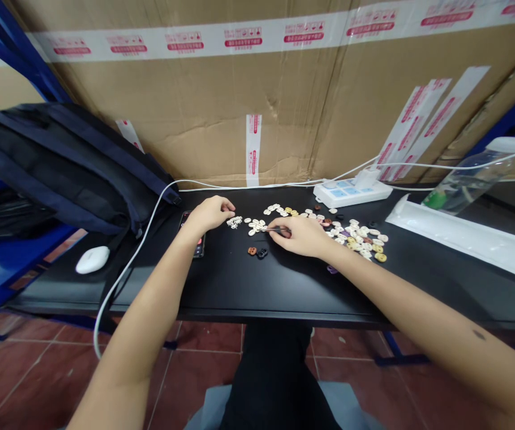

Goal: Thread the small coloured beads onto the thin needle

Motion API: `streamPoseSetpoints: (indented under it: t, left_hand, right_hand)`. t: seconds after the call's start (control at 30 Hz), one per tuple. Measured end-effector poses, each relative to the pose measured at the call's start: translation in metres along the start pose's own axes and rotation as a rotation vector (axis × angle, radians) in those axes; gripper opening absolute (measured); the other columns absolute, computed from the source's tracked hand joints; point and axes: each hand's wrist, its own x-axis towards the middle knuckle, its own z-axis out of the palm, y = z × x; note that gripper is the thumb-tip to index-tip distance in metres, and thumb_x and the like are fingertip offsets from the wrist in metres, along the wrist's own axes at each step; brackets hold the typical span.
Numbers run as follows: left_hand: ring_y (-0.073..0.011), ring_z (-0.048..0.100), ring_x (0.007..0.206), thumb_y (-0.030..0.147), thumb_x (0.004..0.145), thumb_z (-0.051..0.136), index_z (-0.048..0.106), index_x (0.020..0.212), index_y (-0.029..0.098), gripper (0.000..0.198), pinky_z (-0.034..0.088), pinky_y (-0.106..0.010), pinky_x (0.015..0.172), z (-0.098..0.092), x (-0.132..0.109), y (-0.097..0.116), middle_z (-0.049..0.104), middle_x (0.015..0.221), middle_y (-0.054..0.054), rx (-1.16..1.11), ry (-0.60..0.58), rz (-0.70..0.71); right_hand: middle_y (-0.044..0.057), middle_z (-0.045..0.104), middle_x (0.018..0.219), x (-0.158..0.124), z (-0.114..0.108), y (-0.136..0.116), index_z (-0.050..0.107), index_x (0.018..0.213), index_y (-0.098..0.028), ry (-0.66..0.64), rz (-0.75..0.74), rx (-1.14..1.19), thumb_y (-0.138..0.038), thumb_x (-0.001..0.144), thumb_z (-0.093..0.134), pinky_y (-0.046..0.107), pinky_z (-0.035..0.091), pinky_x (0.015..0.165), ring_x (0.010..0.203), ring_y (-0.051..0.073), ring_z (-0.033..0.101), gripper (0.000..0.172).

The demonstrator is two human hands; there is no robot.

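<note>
My right hand point(300, 235) grips what look like thin dark tweezers point(278, 229), their tip pointing left at a small group of cream button-like pieces point(256, 226). Just left of that group lies a little heap of smaller white pieces point(235, 222). My left hand point(212, 213) rests beside this heap with its fingers curled together; whether something is pinched in them is hidden. In front of the cream group sit a brown piece point(252, 251) and a black piece point(262, 253). A larger spread of cream, yellow, pink and brown pieces point(365, 239) lies behind and right of my right hand.
A phone point(199, 246) lies partly under my left forearm. Farther left are a white case point(92, 260) and a dark backpack point(60, 161). A power strip point(351, 191), cable point(159, 206), plastic bottle point(468, 179) and white tray point(468, 230) lie along the black table point(239, 286).
</note>
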Motion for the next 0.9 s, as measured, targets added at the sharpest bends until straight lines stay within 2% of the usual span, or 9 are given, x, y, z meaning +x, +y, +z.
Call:
streamPoseSetpoints:
  t: [0.17,0.3,0.4,0.53,0.6,0.67,0.77,0.83,0.9]
  left_hand:
    - [-0.0216,0.066,0.084,0.026,0.085,0.069,0.078,0.097,0.019,0.017,0.047,-0.033,0.079,-0.001,-0.001,0.003,0.076,0.094,-0.007,-0.016,0.028,0.015]
    - [-0.0214,0.065,0.089,0.025,0.081,0.074,0.078,0.1,0.018,0.02,0.049,-0.033,0.083,-0.003,-0.005,0.013,0.075,0.1,-0.008,-0.062,0.051,0.163]
    - [-0.022,0.065,0.096,0.031,0.075,0.081,0.077,0.105,0.018,0.033,0.05,-0.034,0.088,0.0,-0.009,0.022,0.074,0.107,-0.008,-0.14,-0.029,0.28]
    - [-0.0235,0.067,0.1,0.032,0.07,0.086,0.076,0.109,0.018,0.043,0.05,-0.035,0.091,0.008,-0.012,0.026,0.075,0.111,-0.008,-0.18,-0.135,0.304]
    - [-0.0237,0.068,0.099,0.032,0.069,0.087,0.076,0.108,0.019,0.043,0.051,-0.035,0.091,0.011,-0.012,0.026,0.076,0.109,-0.008,-0.167,-0.15,0.304]
    - [-0.0233,0.068,0.098,0.031,0.07,0.087,0.076,0.107,0.019,0.041,0.051,-0.034,0.09,0.012,-0.011,0.026,0.076,0.108,-0.007,-0.153,-0.159,0.309]
    - [-0.0223,0.069,0.096,0.03,0.073,0.084,0.076,0.107,0.018,0.037,0.051,-0.033,0.089,0.012,-0.012,0.028,0.077,0.107,-0.007,-0.146,-0.173,0.318]
    - [-0.0217,0.069,0.095,0.03,0.074,0.083,0.076,0.106,0.017,0.035,0.051,-0.032,0.088,0.012,-0.012,0.029,0.077,0.106,-0.008,-0.155,-0.176,0.322]
    - [-0.0214,0.069,0.094,0.029,0.074,0.082,0.076,0.105,0.017,0.034,0.052,-0.032,0.087,0.012,-0.012,0.029,0.077,0.104,-0.007,-0.165,-0.174,0.328]
  right_hand:
    - [-0.001,0.064,0.066,-0.001,-0.005,-0.001,0.073,0.096,-0.023,0.059,-0.016,-0.001,-0.03,0.09,0.06,0.029,0.033,0.061,0.062,0.017,0.058,0.016]
    - [-0.001,0.062,0.069,0.001,-0.007,0.003,0.062,0.1,-0.022,0.11,-0.01,0.149,-0.028,0.096,0.051,0.029,0.037,0.06,0.06,0.017,0.059,0.013]
    - [0.002,0.064,0.076,0.005,-0.004,0.01,0.059,0.101,-0.021,0.203,-0.049,0.258,-0.027,0.098,0.048,0.031,0.043,0.067,0.066,0.018,0.061,0.013]
    - [0.007,0.063,0.089,0.011,-0.001,0.012,0.062,0.095,-0.021,0.373,-0.148,0.288,-0.028,0.097,0.05,0.035,0.049,0.079,0.081,0.02,0.061,0.014]
    - [0.007,0.061,0.087,0.011,-0.001,0.01,0.064,0.092,-0.021,0.411,-0.122,0.315,-0.032,0.095,0.054,0.036,0.05,0.077,0.079,0.021,0.06,0.016]
    - [0.006,0.062,0.082,0.01,-0.001,0.007,0.068,0.095,-0.021,0.364,-0.028,0.416,-0.038,0.094,0.057,0.035,0.051,0.066,0.069,0.02,0.06,0.02]
    - [0.003,0.063,0.074,0.008,0.001,0.004,0.071,0.105,-0.019,0.197,0.114,0.595,-0.044,0.092,0.058,0.032,0.047,0.049,0.052,0.017,0.057,0.03]
    - [0.002,0.063,0.07,0.008,0.004,0.004,0.071,0.106,-0.017,0.132,0.129,0.628,-0.042,0.09,0.059,0.031,0.046,0.047,0.048,0.016,0.056,0.031]
    - [0.001,0.063,0.068,0.008,0.007,0.005,0.069,0.107,-0.015,0.121,0.095,0.602,-0.036,0.087,0.061,0.03,0.046,0.05,0.05,0.015,0.057,0.03]
